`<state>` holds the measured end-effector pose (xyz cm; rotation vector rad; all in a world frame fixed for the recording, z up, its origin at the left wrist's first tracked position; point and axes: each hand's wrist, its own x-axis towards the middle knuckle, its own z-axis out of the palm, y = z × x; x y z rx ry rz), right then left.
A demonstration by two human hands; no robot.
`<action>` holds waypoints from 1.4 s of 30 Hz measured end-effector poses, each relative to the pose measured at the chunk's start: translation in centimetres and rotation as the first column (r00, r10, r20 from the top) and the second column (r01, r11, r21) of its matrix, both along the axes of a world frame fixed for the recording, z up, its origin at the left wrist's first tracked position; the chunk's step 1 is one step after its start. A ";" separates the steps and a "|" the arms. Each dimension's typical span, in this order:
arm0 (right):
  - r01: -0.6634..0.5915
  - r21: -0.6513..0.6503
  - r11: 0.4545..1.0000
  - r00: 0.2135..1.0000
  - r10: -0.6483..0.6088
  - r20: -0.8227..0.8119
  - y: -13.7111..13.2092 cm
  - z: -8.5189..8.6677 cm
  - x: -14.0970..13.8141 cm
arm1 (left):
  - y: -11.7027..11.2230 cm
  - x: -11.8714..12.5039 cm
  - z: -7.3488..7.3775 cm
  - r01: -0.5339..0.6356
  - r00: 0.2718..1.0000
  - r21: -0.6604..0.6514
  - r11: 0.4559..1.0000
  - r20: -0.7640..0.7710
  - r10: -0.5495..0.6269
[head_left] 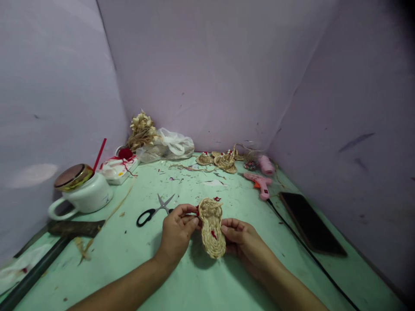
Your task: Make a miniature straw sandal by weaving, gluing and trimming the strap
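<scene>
Green tabletop (pixel 155 280): pale walls (pixel 210 77) round my feed
White mug (pixel 92 196): far left of woven slipper (pixel 211 222)
Scissors (pixel 162 207): blades spread, left of slipper
Left hand (pixel 177 229): I see it pinching slipper's left edge
Woven slipper: between both hands
Right hand (pixel 244 242): pinching slipper's right edge
Glue gun (pixel 262 182): right of slipper

No text, label, brand, number or sign can be read anywhere here.
</scene>
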<state>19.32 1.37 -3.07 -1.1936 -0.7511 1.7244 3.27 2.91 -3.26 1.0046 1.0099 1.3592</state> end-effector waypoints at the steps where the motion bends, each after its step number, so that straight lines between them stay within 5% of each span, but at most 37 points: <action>1: -0.008 -0.002 1.000 1.000 0.008 -0.008 0.0 0.0 0.0 | 0.0 0.0 0.0 -0.005 1.000 0.000 1.000 -0.005 0.005; 9: -0.005 -0.002 1.000 0.998 0.005 -0.066 -0.2 -0.1 -0.2 | 0.3 -0.2 -0.4 0.002 0.995 -0.080 0.997 0.101 0.006; 20: -0.176 -0.054 0.983 0.899 0.139 -0.415 -1.3 0.7 -1.2 | -0.2 0.3 0.5 0.073 0.990 -0.109 0.991 0.124 -0.060; 30: 0.023 -0.049 0.999 0.958 -0.036 -0.283 -1.6 0.2 -2.0 | -1.0 0.9 1.0 0.087 0.995 -0.141 0.986 0.053 -0.081; 42: 0.064 -0.076 0.995 0.967 -0.081 -0.242 -2.0 0.4 -2.2 | -0.8 0.3 0.5 0.137 0.991 -0.189 0.972 0.020 -0.136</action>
